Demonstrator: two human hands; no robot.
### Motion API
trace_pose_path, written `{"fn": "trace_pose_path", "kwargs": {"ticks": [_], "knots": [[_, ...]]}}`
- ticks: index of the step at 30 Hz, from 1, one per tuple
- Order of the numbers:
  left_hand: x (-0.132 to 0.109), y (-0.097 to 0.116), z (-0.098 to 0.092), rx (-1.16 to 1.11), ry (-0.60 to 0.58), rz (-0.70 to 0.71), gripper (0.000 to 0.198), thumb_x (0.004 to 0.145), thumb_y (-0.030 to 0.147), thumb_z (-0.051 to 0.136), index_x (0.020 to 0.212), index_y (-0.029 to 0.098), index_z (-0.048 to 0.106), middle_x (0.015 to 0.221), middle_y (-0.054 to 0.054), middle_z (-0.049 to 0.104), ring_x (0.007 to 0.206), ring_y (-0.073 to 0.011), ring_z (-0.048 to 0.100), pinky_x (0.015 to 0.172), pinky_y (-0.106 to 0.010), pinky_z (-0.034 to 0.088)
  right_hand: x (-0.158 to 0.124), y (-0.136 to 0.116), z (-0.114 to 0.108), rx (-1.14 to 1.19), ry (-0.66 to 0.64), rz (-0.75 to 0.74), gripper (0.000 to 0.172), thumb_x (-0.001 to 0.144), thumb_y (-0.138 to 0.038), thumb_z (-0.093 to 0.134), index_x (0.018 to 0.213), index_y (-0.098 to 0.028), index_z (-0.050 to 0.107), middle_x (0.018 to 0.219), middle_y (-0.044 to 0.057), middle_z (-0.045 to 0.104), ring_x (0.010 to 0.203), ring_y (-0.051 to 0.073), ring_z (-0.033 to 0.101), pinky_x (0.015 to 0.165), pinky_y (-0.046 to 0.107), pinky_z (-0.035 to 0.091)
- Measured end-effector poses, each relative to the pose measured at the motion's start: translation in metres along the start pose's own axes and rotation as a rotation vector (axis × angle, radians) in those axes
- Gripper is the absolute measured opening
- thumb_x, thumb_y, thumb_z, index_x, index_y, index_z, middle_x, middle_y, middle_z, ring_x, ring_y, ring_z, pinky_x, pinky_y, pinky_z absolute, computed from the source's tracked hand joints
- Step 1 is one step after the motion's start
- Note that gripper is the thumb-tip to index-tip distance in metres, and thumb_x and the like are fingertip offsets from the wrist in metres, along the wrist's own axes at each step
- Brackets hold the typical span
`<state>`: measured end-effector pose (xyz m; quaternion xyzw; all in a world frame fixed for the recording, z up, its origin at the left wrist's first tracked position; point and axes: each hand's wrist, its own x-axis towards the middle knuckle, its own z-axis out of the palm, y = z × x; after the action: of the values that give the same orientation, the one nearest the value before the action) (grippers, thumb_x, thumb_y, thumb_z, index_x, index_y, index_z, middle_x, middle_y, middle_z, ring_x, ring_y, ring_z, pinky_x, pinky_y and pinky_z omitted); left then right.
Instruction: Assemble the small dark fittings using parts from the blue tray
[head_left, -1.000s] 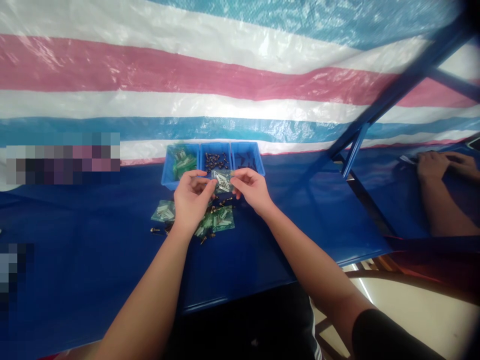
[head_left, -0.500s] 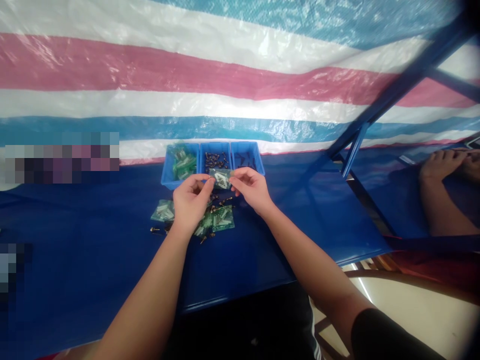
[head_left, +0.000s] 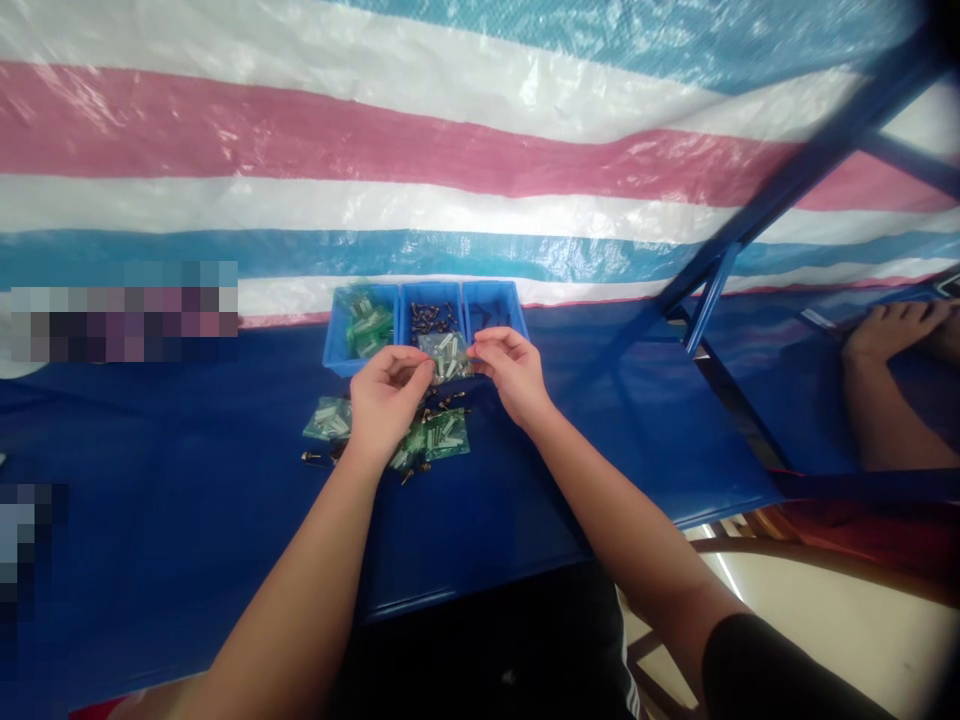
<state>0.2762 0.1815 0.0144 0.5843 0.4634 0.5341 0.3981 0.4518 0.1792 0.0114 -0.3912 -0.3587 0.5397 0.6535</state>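
Note:
A small clear plastic bag [head_left: 451, 357] with several pale cylindrical pieces inside is stretched between my two hands. My left hand [head_left: 386, 395] pinches its left edge between thumb and fingers. At its right edge, my right hand [head_left: 514, 372] pinches the plastic in the same way. Below the hands, a greenish bag of similar pieces [head_left: 448, 433] lies on the blue table, and another such bag [head_left: 330, 418] rests left of my left wrist. Loose dark screws [head_left: 311, 457] are scattered around these bags, partly hidden by my left hand.
Behind my hands stand three blue bins: the left bin [head_left: 337, 340] holds greenish bags, the middle bin [head_left: 406, 310] dark screws, the right bin [head_left: 514, 300] dark small parts. A blue metal frame [head_left: 735, 245] rises at right. Beyond it rests another person's arm [head_left: 892, 390].
The bag has turned so its contents show more broadly and lie differently. My right hand has shifted slightly right and up; my left hand has moved a little right.

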Motion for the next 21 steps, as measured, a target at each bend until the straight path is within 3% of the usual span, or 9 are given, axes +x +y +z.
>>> {"fn": "trace_pose_path", "kwargs": {"ticks": [5,11,16,21], "knots": [[0.0003,-0.0029,-0.0001,0.035,0.015,-0.018,0.018,0.079,0.029,0.075,0.091,0.018,0.069,0.081,-0.003,0.071,0.073,-0.0146,0.068,0.062,-0.024,0.053,0.0023,0.0035,-0.0008,-0.038,-0.006,-0.05,0.027,0.07,-0.03,0.083,0.09,-0.021,0.068,0.073,-0.004,0.066,0.068,0.011,0.062,0.065,0.025,0.054],[0.0007,-0.0015,-0.0001,0.036,0.021,-0.006,0.018,0.079,0.029,0.075,0.091,0.018,0.069,0.081,-0.002,0.071,0.071,-0.014,0.068,0.062,-0.023,0.053,0.0005,0.0003,0.0019,-0.046,0.008,0.032,0.025,0.071,-0.034,0.08,0.088,-0.021,0.067,0.077,-0.001,0.067,0.078,0.014,0.066,0.069,0.027,0.055],[0.0007,-0.0016,-0.0005,0.04,0.005,0.005,0.017,0.081,0.029,0.074,0.092,0.018,0.067,0.081,-0.002,0.07,0.069,-0.0136,0.068,0.062,-0.023,0.054,0.001,0.002,0.0018,-0.088,0.015,-0.01,0.029,0.068,-0.034,0.083,0.089,-0.021,0.067,0.076,-0.003,0.065,0.072,0.013,0.063,0.067,0.027,0.056],[0.0,0.0023,-0.002,0.009,-0.075,0.018,0.035,0.082,0.028,0.074,0.115,0.022,0.064,0.078,0.001,0.068,0.062,-0.013,0.068,0.059,-0.023,0.053,0.0017,0.0013,0.0019,-0.104,0.004,-0.064,0.032,0.066,-0.036,0.085,0.087,-0.021,0.067,0.078,-0.002,0.066,0.074,0.013,0.063,0.071,0.029,0.056]]}}
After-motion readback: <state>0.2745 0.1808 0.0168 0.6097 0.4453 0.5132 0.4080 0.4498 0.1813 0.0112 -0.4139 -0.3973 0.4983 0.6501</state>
